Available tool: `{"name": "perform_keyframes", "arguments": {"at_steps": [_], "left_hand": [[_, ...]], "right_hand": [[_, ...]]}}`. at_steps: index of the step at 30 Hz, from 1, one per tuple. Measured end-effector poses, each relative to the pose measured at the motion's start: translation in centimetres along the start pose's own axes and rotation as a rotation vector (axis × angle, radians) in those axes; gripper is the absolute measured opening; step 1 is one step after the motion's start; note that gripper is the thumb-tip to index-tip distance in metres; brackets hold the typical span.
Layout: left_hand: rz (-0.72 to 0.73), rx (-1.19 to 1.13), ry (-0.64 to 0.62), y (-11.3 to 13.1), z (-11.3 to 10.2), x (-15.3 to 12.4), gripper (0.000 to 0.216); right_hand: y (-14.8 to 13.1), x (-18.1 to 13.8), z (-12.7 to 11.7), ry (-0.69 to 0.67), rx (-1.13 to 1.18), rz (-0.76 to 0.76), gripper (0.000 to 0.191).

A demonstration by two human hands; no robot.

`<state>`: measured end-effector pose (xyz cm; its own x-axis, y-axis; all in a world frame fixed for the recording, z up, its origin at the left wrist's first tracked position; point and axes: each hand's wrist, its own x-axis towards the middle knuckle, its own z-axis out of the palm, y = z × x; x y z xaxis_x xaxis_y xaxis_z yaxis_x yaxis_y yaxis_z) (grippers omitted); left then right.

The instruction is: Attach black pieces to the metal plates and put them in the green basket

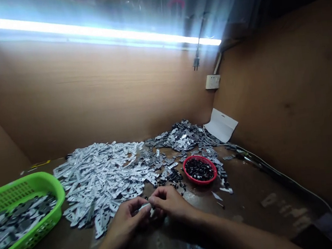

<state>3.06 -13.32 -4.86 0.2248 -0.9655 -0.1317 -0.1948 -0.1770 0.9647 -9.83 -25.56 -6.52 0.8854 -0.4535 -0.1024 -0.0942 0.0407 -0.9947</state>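
Close together over the front of the table, my left hand (134,214) and my right hand (169,201) pinch at a small light metal piece (148,207), mostly covered by the fingers. My left thumb and forefinger grip the piece. The fingertips of my right hand are closed at its other side; whether they hold a separate small part cannot be made out. Just beyond my hands lies a wide heap of white metal plates (102,175). Small black screw-like parts (174,176) lie scattered near a red basket (215,176) filled with similar black parts.
A green basket (57,183) of grey and white plates stands at left. Grey metal pieces (183,136) are heaped at the back, beside a white card (221,125). A cable (274,164) runs along the right wall. A plug (196,62) hangs near a socket box (212,81).
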Motion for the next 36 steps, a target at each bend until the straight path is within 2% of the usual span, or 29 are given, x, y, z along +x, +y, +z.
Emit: {"name": "perform_keyframes", "arguments": {"at_steps": [8, 15, 25, 36], "left_hand": [[-0.041, -0.026, 0.057, -0.11, -0.05, -0.04, 0.04], [-0.067, -0.108, 0.09, 0.55, 0.38, -0.17, 0.04], [-0.027, -0.04, 0.089, 0.26, 0.3, -0.36, 0.04], [-0.029, -0.074, 0.074, 0.55, 0.39, -0.18, 0.04]], "right_hand": [[-0.6, -0.33, -0.1, -0.005, 0.005, 0.047, 0.042], [-0.12, -0.06, -0.41, -0.086, 0.03, 0.055, 0.047], [-0.41, -0.23, -0.68, -0.096, 0.024, 0.02, 0.041], [-0.73, -0.5, -0.67, -0.094, 0.016, 0.02, 0.044]]}}
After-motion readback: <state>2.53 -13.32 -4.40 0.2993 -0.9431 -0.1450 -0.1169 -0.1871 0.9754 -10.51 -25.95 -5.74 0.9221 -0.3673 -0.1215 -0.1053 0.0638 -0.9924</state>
